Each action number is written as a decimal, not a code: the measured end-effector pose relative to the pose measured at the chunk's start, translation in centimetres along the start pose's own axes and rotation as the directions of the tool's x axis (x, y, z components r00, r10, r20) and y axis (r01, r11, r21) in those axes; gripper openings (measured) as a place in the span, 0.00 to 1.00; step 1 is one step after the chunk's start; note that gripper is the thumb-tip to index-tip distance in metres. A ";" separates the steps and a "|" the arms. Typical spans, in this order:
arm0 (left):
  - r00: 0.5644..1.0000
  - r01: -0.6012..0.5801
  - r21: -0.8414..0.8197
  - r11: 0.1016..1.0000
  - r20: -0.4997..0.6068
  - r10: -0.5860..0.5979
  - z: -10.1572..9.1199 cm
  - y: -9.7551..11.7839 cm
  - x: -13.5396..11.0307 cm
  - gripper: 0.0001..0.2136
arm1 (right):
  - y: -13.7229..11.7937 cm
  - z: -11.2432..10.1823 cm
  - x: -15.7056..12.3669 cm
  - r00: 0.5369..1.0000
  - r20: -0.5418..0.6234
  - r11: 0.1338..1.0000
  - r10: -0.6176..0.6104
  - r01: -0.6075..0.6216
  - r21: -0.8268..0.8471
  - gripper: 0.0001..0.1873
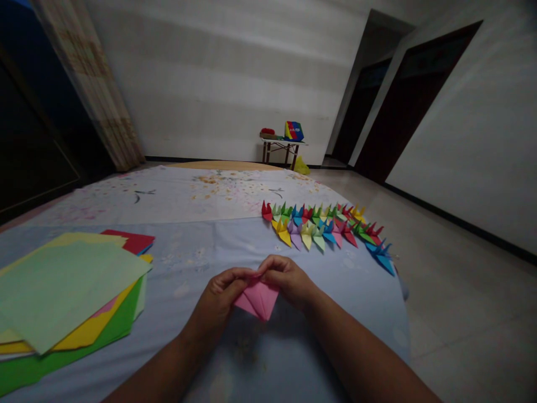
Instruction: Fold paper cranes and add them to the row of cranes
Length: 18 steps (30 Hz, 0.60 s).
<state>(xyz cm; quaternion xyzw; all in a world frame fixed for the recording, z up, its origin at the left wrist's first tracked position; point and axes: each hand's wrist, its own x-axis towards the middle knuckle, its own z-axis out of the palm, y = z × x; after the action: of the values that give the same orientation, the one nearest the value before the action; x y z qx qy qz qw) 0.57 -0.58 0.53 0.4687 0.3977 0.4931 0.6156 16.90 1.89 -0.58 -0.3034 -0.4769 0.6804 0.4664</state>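
A partly folded piece of pink origami paper (259, 296) is held up above the cloth, its pointed end towards me. My left hand (224, 291) pinches its left upper edge between thumb and fingers. On the other side, my right hand (287, 278) grips the upper right edge in the same way, and the fingertips of both hands nearly meet at the top fold. Folded paper cranes (308, 232) in many colours stand in rows beyond my right hand. To the left lies a loose stack of coloured paper sheets (79, 285), pale green on top.
A pale blue flowered tablecloth (197, 246) covers the round table, whose edge curves down on the right. A blue crane (381, 256) sits close to that edge. Against the far wall, a small table (283, 143) bears a colourful box (293, 131).
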 end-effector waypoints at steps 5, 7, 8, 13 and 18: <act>0.999 0.044 0.011 0.999 0.031 -0.044 0.1 0.7 -0.2 0.07 | 0.1 -0.1 0.0 1.000 0.014 0.999 0.020 -0.020 -0.026 0.04; 0.998 0.041 0.012 0.999 0.056 -0.042 0.3 1.2 -0.4 0.09 | 0.0 -0.2 0.1 1.000 0.001 0.999 0.025 -0.025 -0.042 0.05; 0.998 0.036 0.020 0.999 0.056 -0.037 0.4 1.5 -0.4 0.11 | -0.1 -0.2 0.1 1.000 -0.005 0.998 0.029 -0.029 -0.059 0.05; 0.997 0.060 0.156 0.986 0.039 -0.067 0.5 1.6 -0.2 0.11 | -0.4 -0.6 0.1 0.999 0.037 0.985 0.039 -0.032 -0.170 0.06; 0.995 0.087 0.042 0.995 0.042 -0.088 0.4 0.7 0.1 0.20 | -0.9 -0.8 0.0 0.999 0.012 0.980 0.031 -0.028 -0.199 0.13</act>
<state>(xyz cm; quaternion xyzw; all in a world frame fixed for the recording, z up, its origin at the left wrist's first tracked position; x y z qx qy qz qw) 0.78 -0.45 1.30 0.4738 0.4142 0.4473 0.6356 17.88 2.30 -0.06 -0.3504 -0.5413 0.6384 0.4202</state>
